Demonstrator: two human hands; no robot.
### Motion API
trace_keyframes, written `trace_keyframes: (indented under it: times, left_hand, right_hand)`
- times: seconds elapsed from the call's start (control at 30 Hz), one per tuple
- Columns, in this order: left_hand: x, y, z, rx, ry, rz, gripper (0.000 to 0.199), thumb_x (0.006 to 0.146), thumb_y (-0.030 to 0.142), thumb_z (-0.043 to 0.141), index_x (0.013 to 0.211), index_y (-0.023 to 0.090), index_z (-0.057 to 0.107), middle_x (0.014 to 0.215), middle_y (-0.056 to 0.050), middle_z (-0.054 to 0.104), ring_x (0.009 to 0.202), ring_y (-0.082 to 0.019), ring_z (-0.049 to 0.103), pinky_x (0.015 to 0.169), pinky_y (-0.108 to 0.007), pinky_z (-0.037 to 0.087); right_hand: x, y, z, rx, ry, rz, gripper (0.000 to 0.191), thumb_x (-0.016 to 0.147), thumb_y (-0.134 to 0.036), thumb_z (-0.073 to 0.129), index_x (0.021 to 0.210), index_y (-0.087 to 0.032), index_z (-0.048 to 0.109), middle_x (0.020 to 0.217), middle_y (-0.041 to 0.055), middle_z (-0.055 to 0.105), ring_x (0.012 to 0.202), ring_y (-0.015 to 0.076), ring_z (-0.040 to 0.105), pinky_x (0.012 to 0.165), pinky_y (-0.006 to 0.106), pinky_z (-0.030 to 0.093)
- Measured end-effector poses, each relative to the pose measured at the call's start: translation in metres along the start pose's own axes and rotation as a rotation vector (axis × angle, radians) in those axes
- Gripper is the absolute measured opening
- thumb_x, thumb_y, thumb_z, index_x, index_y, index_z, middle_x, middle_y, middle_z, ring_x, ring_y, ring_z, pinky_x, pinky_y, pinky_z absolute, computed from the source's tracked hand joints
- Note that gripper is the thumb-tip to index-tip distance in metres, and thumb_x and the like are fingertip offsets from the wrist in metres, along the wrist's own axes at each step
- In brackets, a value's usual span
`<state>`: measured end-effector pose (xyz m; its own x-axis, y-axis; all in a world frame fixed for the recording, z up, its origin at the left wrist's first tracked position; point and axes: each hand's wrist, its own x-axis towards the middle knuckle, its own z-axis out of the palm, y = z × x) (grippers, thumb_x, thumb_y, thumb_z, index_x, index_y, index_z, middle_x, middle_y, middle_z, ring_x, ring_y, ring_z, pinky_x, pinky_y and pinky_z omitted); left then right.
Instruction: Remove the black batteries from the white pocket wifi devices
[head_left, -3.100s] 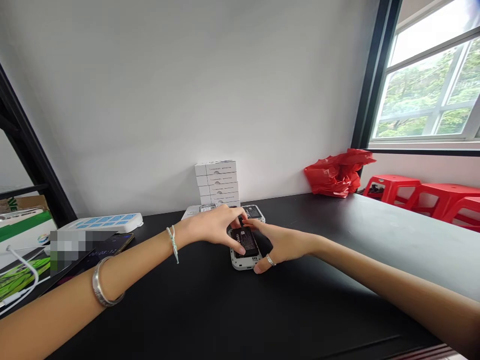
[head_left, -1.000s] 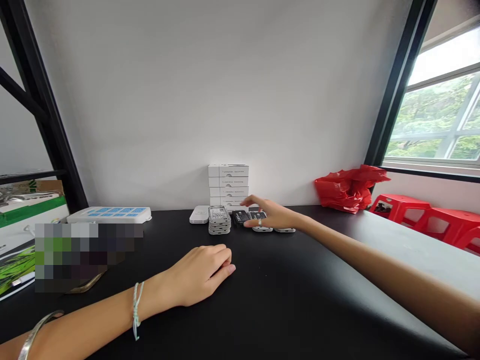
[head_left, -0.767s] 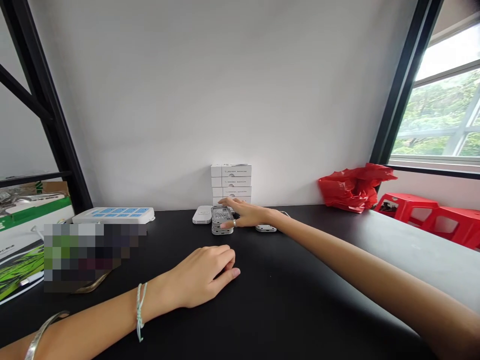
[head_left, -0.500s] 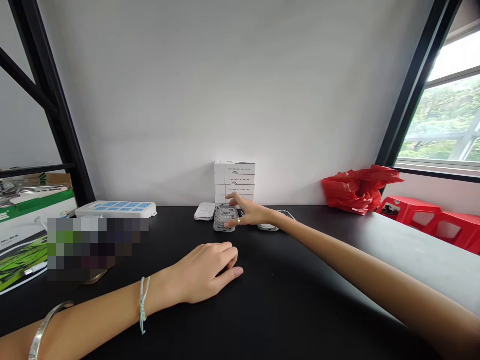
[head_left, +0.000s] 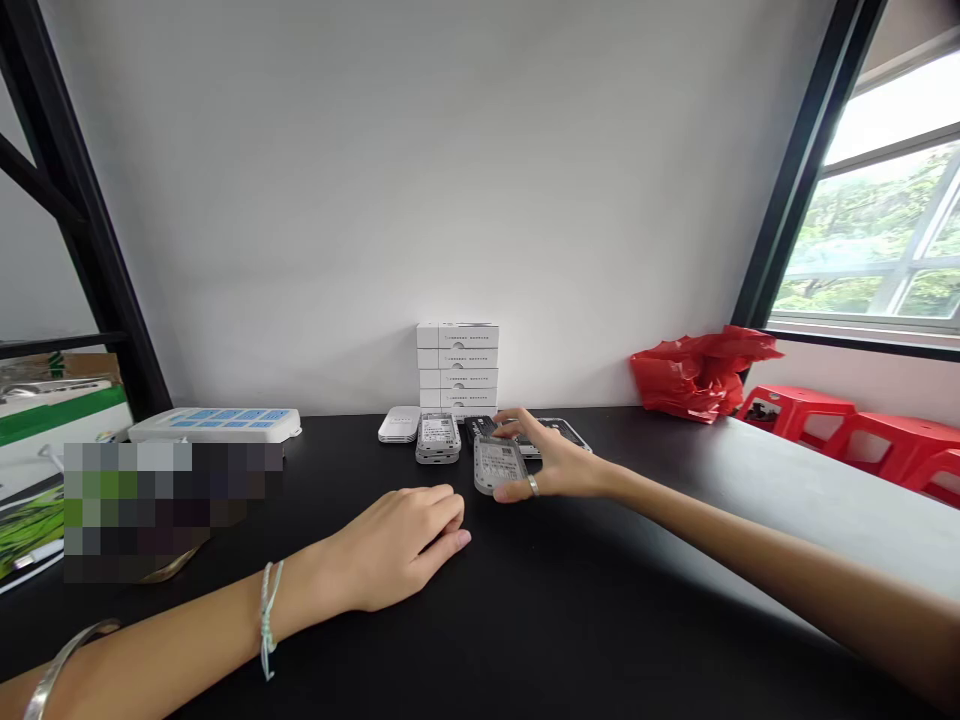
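Observation:
My right hand (head_left: 551, 462) grips a flat white electronic device (head_left: 498, 464) by its edges, thumb in front and fingers behind. The device's back is uncovered, showing a printed label, and it is tilted. Left of it stands a short stack of similar open-backed devices (head_left: 438, 438). Several white covers (head_left: 399, 424) lie piled farther left. Black batteries (head_left: 480, 428) lie behind the held device, partly hidden. Behind my right fingers, another white-edged item (head_left: 566, 434) shows in part. My left hand (head_left: 409, 545) rests on the black table with its fingers curled, nothing seen in them.
Several white boxes (head_left: 458, 368) are stacked against the wall. A white power strip (head_left: 217, 425) and a blurred-out patch are at the left, beside a green-and-white box (head_left: 64, 420). A red plastic bag (head_left: 697, 375) lies at the back right, near red stools (head_left: 802, 412).
My right hand has lifted one device off the stack and carried it right and nearer to me. My left hand stays in place on the table; the view has shifted slightly.

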<state>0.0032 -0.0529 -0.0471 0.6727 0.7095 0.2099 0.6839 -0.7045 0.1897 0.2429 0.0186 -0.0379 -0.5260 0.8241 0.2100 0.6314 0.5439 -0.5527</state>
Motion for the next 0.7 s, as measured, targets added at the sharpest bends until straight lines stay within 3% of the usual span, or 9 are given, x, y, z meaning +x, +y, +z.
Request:
trace_keyframes:
  times: [0.13, 0.27, 0.43, 0.6, 0.7]
  left_hand:
    - [0.002, -0.001, 0.000, 0.000, 0.000, -0.006, 0.024, 0.094, 0.030, 0.038, 0.073, 0.020, 0.039, 0.076, 0.003, 0.050, 0.060, -0.011, 0.044, 0.055, -0.025, 0.032]
    - [0.001, 0.001, 0.000, -0.013, 0.004, -0.024, 0.023, 0.093, 0.030, 0.039, 0.072, 0.020, 0.039, 0.075, 0.003, 0.050, 0.059, -0.011, 0.044, 0.055, -0.024, 0.032]
    - [0.004, 0.003, -0.004, -0.018, 0.017, -0.090, 0.022, 0.089, 0.034, 0.047, 0.071, 0.021, 0.047, 0.069, 0.004, 0.055, 0.057, -0.012, 0.048, 0.054, -0.023, 0.033]
    - [0.048, -0.010, -0.024, -0.018, 0.101, -0.080, 0.018, 0.083, 0.038, 0.053, 0.080, 0.021, 0.059, 0.077, 0.001, 0.064, 0.072, -0.015, 0.060, 0.064, -0.024, 0.042]
    - [0.090, -0.027, -0.036, 0.083, 0.041, -0.095, 0.027, 0.081, 0.042, 0.053, 0.095, 0.021, 0.062, 0.100, -0.004, 0.065, 0.090, -0.021, 0.060, 0.071, -0.028, 0.044]
  right_hand:
    - [-0.021, 0.000, 0.003, -0.026, -0.057, -0.071, 0.095, 0.054, -0.060, 0.078, 0.129, -0.026, 0.029, 0.131, 0.0114, 0.049, 0.126, 0.0330, 0.041, 0.107, 0.054, 0.020]
    - [-0.024, 0.000, 0.004, -0.058, -0.101, -0.154, 0.096, 0.055, -0.059, 0.077, 0.131, -0.026, 0.029, 0.138, 0.0114, 0.043, 0.130, 0.0336, 0.035, 0.110, 0.054, 0.012]
    - [-0.025, 0.002, -0.003, -0.062, -0.167, -0.137, 0.107, 0.054, -0.058, 0.078, 0.138, -0.025, 0.022, 0.140, 0.0131, 0.041, 0.132, 0.0349, 0.031, 0.109, 0.052, 0.019]
    - [-0.030, 0.002, -0.010, -0.042, -0.176, -0.058, 0.103, 0.057, -0.060, 0.076, 0.139, -0.029, 0.022, 0.138, 0.0106, 0.045, 0.131, 0.0362, 0.033, 0.107, 0.055, 0.020]
    - [-0.032, 0.003, -0.012, -0.028, -0.191, -0.011, 0.104, 0.056, -0.061, 0.076, 0.139, -0.033, 0.020, 0.140, 0.0074, 0.045, 0.132, 0.0373, 0.030, 0.105, 0.056, 0.022]
